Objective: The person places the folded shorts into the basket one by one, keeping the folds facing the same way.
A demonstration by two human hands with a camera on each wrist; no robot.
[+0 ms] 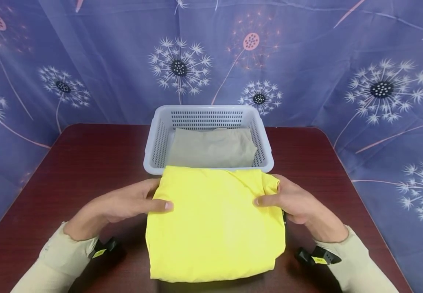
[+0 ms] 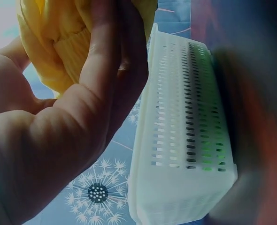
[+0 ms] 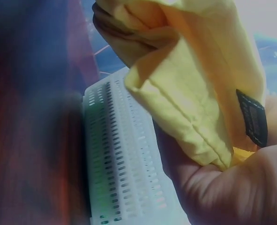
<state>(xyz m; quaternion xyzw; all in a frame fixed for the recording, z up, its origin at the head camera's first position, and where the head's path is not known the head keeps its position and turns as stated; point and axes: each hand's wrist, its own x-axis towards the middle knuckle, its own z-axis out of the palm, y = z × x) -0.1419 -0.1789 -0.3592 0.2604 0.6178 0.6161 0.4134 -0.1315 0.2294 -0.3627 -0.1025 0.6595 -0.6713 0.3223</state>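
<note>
Both hands grip the folded yellow garment (image 1: 215, 224) by its sides, left hand (image 1: 123, 205) and right hand (image 1: 299, 203) keeping the fold flat just near of the white basket (image 1: 152, 162).

A dark red wooden table (image 1: 68, 162) fills the lower half of the head view. At its twelve o'clock edge stands a pale slotted plastic basket (image 1: 154, 151), with a folded beige cloth (image 1: 211, 148) lying inside. From nine round to three o'clock hangs a blue backdrop (image 1: 306, 61) printed with white dandelion heads.
</note>
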